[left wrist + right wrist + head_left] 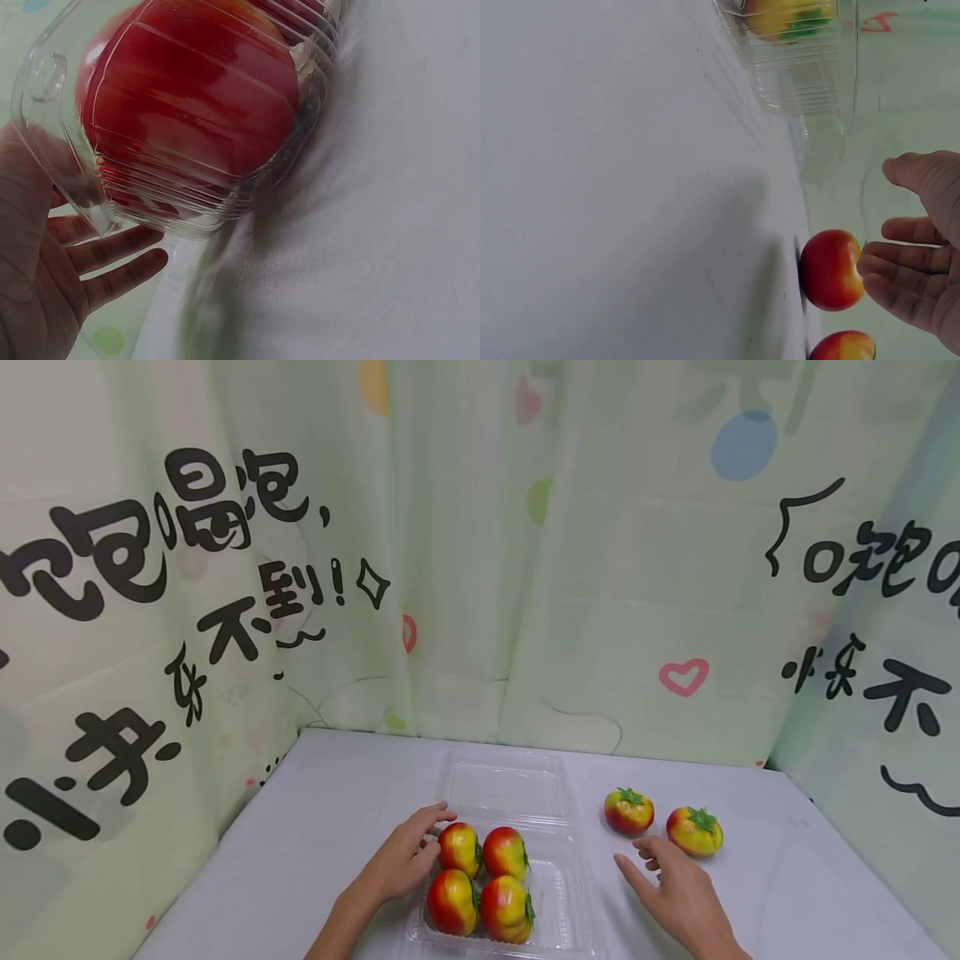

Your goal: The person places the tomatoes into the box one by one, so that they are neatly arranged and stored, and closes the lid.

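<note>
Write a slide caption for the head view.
Left hand beside an open clear container of four red-and-yellow fruits, right hand near two loose fruits on the table.

A clear plastic container (174,219) fills the upper part of the left wrist view, its side wall lined with fine ridges and its smooth rim flaring out on the left. Behind the wall sits a large, glossy red fruit (195,101), and a second red fruit (301,10) shows partly at the top edge. The left hand (49,281) comes in from the left, palm in view, three fingers loosely extended just beside the container; part of the hand shows through the clear rim, and whether it touches is hard to tell. A white desk (382,217) spreads across the right, with soft, greenish-grey shadows near the container. A pale green curtain (139,311) lies behind, bearing a green dot (108,340).
</note>
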Available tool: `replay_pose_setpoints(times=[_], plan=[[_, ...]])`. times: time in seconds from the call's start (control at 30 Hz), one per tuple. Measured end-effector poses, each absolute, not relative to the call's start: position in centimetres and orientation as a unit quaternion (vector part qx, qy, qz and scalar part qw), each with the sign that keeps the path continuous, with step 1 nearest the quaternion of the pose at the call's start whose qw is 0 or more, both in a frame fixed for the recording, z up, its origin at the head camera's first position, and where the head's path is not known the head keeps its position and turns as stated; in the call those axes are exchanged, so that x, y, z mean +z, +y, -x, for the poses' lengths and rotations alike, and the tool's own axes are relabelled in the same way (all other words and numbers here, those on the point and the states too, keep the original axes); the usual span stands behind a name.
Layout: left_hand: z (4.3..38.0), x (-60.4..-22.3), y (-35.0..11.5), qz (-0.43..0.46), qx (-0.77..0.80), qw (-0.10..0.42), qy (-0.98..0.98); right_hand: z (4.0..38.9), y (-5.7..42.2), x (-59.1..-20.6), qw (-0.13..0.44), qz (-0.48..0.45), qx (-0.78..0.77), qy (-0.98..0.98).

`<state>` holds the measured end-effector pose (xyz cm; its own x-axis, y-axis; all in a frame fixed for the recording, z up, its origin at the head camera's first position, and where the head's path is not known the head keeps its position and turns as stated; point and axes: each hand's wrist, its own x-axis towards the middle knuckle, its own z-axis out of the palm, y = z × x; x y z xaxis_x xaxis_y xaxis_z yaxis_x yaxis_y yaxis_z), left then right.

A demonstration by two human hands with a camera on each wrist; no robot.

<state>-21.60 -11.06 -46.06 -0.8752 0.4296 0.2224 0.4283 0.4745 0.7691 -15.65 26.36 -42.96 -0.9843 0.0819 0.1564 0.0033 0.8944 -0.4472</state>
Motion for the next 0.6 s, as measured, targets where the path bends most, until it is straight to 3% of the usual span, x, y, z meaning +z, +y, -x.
replay_pose_setpoints(times=[0.6], plan=[[21.6,-46.1,-11.1,-0.254,0.448,-0.005,0.857,16.3,28.2,-43.2,0.108,0.026,0.226,-0.968]])
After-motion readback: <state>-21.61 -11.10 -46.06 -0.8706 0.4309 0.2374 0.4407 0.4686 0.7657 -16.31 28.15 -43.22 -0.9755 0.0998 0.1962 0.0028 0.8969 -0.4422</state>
